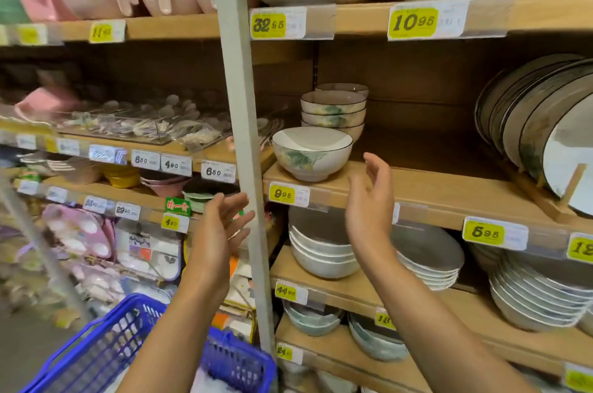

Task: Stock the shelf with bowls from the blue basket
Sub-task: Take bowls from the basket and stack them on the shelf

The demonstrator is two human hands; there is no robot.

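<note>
Bowl with a green leaf print sits upright at the front left of the wooden shelf, just ahead of a stack of matching bowls and above a yellow 9.95 price tag. My hands are both empty and well apart, fingers loosely spread and palms turned toward each other. My right hand is raised in front of the shelf edge, just to the right of the front bowl and not touching it. My left hand is lower, in front of the grey upright post that divides the shelving. The blue basket is at the lower left, beneath my left forearm; something white shows inside it, but I cannot tell what. Farther right on the same shelf, dark-rimmed plates lean on edge in a wooden rack. On the shelf below, white bowls are stacked.
</note>
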